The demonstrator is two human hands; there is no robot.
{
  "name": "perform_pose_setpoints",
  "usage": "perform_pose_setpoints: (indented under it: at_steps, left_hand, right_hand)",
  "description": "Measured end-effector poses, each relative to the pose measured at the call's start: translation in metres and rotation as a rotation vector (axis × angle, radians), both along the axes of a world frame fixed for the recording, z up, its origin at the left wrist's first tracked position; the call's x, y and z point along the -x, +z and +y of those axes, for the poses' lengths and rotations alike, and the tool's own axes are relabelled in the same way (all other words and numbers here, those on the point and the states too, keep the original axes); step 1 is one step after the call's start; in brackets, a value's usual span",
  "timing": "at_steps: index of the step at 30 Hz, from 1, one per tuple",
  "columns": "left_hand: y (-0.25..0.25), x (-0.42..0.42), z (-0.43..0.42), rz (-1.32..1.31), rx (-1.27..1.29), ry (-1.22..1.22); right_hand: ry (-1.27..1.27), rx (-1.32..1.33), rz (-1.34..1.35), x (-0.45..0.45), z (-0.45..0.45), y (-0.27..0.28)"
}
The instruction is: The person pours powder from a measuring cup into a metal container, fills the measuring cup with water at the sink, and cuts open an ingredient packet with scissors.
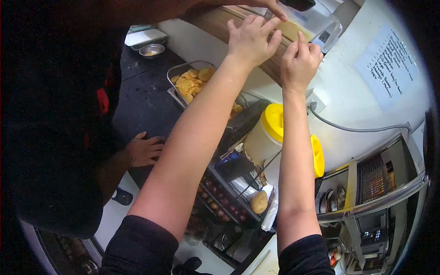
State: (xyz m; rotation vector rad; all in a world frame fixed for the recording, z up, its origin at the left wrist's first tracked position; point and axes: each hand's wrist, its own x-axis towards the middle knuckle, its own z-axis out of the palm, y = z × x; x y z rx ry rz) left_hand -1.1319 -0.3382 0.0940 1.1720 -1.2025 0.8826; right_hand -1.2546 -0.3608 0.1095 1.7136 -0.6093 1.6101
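Both my arms reach up to a wooden shelf (220, 25). There a clear plastic container (332, 30) sits at its right end, with something pale yellow (297, 32) beside or in it. My left hand (251, 40) is open, its fingers spread over the shelf edge just left of the yellow material. Close to the container's near side, my right hand (301, 62) has its fingers drawn together, one pointing up. Whatever they pinch is hidden. Another person's hand (275, 9) comes in from above, touching or near the yellow material.
A person in dark clothing stands at left, a hand (145, 150) on the black counter (142, 105). A wire basket of chips (192, 82), a metal bowl (151, 50), yellow-lidded tubs (263, 133) and a potato (259, 202) lie below. A handwritten list (387, 66) hangs on the wall.
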Motion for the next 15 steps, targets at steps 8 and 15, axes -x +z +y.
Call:
perform_pose_setpoints:
  at_steps: [8, 15]
  left_hand:
    - [-0.0031, -0.0011, -0.0046, 0.009, 0.045, -0.006]
    - [-0.0034, -0.0006, -0.0044, 0.016, 0.020, -0.019]
  right_hand:
    - [0.013, 0.012, -0.008, 0.0004, 0.0027, 0.0008]
    - [0.026, 0.011, -0.013, 0.0007, 0.0021, -0.0002]
